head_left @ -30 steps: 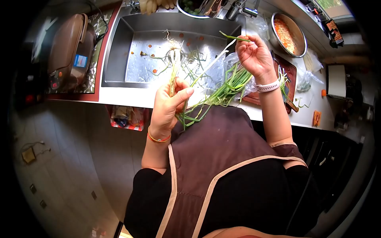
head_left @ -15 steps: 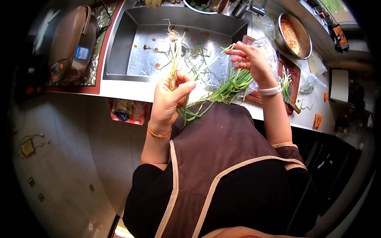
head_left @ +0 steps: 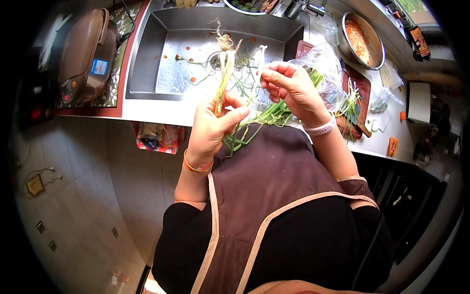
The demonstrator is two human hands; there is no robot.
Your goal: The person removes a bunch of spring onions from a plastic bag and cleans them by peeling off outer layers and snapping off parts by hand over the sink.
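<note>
Roots up, a small bunch of green onions (head_left: 225,71) is held in my left hand (head_left: 213,122), whose fingers are closed round the pale stalks at the front edge of the sink. My right hand (head_left: 291,90) is just right of it, thumb and fingertips pinched on a white green onion stalk (head_left: 259,68) that stands up over the sink. Below and behind my right hand lies a heap of long green onion leaves (head_left: 274,113), partly inside a clear plastic bag (head_left: 330,68). Thin leaves hang below my left hand over the apron.
The steel sink (head_left: 147,63) holds green scraps and orange bits. To the right are a brown cutting board (head_left: 360,85) with trimmed onions and a knife, and a metal bowl (head_left: 360,41) of orange-flecked food. A brown appliance (head_left: 83,54) stands left. A faucet (head_left: 313,7) is behind.
My right hand has come down and left, from holding a thin green leaf end out to the right to pinching a white stalk beside my left hand. My left hand keeps its bunch.
</note>
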